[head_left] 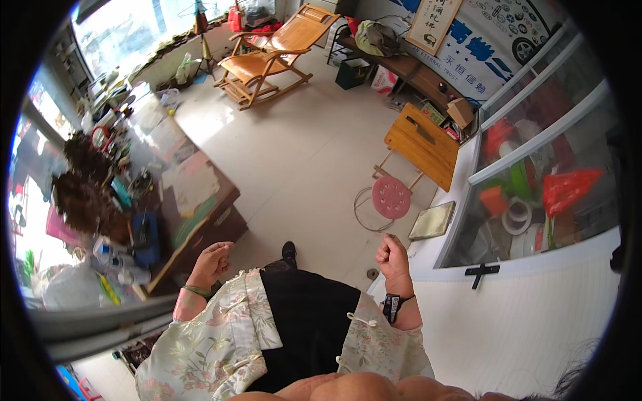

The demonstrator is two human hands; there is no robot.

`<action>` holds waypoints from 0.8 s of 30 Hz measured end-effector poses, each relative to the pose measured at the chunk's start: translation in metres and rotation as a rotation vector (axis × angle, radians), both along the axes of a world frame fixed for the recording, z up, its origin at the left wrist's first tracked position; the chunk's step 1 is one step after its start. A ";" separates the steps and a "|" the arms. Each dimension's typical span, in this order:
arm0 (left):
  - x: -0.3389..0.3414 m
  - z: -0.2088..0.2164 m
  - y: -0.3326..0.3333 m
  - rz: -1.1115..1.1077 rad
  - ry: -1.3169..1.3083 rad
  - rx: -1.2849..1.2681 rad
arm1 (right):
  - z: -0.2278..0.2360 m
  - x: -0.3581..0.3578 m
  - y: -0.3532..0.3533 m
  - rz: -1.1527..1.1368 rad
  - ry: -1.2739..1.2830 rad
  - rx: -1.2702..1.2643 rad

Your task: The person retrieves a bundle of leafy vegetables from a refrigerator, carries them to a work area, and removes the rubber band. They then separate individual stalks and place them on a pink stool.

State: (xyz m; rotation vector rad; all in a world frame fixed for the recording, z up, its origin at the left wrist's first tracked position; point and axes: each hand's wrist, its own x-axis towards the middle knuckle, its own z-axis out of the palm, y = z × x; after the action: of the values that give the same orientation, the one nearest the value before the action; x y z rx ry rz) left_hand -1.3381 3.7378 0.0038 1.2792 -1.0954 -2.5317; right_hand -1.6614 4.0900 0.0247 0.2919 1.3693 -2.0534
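My left hand (212,262) is held up in front of me with its fingers curled into a loose fist. It is nearest the corner of a cluttered desk (224,194), apart from it, and a green bracelet circles the wrist. My right hand (392,255) is raised on the other side, also curled, the index finger partly lifted. No object shows in either fist. A black watch (391,307) sits on the right wrist. Beyond that hand stand a round pink stool (391,197) and a flat pale square pad (432,220), neither touched.
A small wooden folding table (422,147) stands ahead right beside a low dark shelf (418,77). A wooden reclining chair (277,57) is at the back. Glass-fronted white cabinet doors (535,200) line the right. Dark carved pieces (87,200) crowd the desk on the left.
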 end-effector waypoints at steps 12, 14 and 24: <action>-0.366 0.039 -0.149 -0.323 0.071 -0.256 | -0.018 -0.240 -0.047 -0.399 -0.158 -0.045; -0.426 0.035 -0.168 -0.303 0.103 -0.277 | -0.024 -0.288 -0.052 -0.422 -0.214 -0.067; -0.585 0.018 -0.237 0.060 -0.022 -0.107 | -0.012 -0.599 -0.200 -0.244 -0.060 -0.050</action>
State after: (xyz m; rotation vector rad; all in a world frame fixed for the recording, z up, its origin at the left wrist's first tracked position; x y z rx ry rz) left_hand -1.9229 3.5005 0.0217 1.2951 -1.1614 -2.3869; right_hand -2.2601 3.8895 0.0123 0.5163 1.2966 -2.2532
